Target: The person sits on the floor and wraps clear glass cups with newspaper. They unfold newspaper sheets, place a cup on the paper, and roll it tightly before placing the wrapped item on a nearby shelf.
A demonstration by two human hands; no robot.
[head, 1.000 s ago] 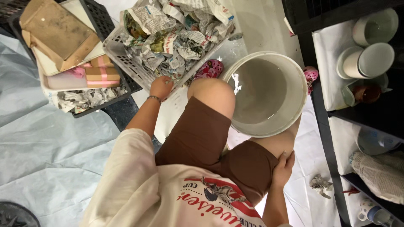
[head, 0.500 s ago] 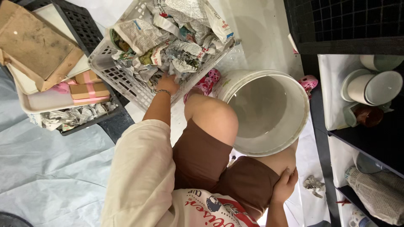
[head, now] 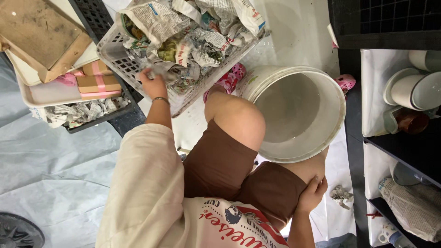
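We take the white bucket as our landmark: it stands on the pale floor between the person's knees, its mouth open towards us and a shallow pool of cloudy water in its bottom. Well to the left of the bucket, our left hand reaches into the near corner of a white lattice basket; its fingers are curled around a wad of crumpled newspaper, gripping it at the basket's rim. The rest of the basket, up and left of the bucket, is heaped with more crumpled newspaper. A thin bracelet circles the left wrist. Below the bucket, our right hand lies on the right thigh just under the knee, fingers bent lightly over the skin and grasping no object. Between the basket and the bucket we see a pink patterned shoe; a second pink shoe shows at the bucket's right edge. Farther left of the basket, a black crate carries a white tray with taped cardboard boxes and a brown board. To the right of the bucket, dark shelves hold pale ceramic cups. A small paper scrap lies on the floor below and right of the bucket.
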